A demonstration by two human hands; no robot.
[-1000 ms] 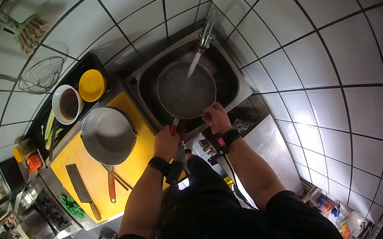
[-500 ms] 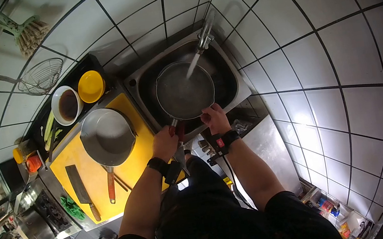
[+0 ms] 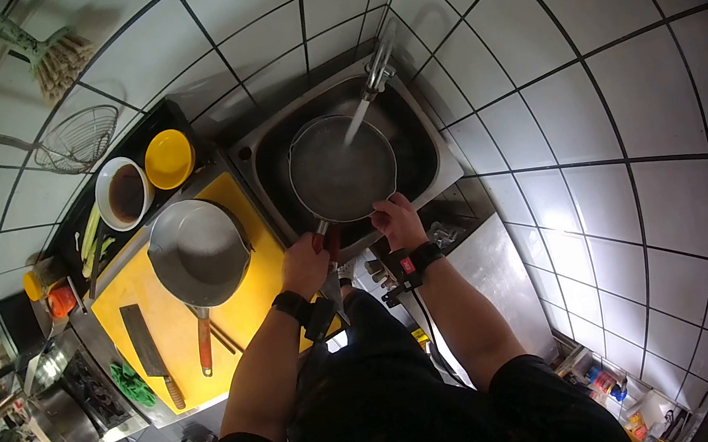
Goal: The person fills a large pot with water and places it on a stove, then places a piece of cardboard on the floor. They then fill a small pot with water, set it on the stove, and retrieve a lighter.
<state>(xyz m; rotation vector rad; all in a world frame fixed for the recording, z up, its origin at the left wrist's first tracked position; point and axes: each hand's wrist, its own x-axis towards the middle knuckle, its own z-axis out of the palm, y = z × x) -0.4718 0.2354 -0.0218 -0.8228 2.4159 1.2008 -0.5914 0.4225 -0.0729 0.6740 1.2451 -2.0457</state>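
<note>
A round grey pan (image 3: 343, 172) is held over the sink (image 3: 423, 175), and a stream of water (image 3: 354, 126) from the tap (image 3: 377, 74) falls into it. My left hand (image 3: 305, 264) is wrapped round its handle at the near side. My right hand (image 3: 399, 221) is closed at the pan's near right rim, the fingers curled in against the edge. Water covers the pan's bottom; its depth cannot be made out. A second grey pan (image 3: 199, 253) with a wooden handle rests on the yellow cutting board (image 3: 121, 299), left of my left hand.
A cleaver (image 3: 144, 342) and chopsticks (image 3: 226, 336) lie on the board. Behind it stand a white bowl of dark liquid (image 3: 126, 194) and a yellow bowl (image 3: 169, 159). A wire strainer (image 3: 78, 142) and a brush (image 3: 61, 64) hang on the left wall. Tiled walls enclose the sink corner.
</note>
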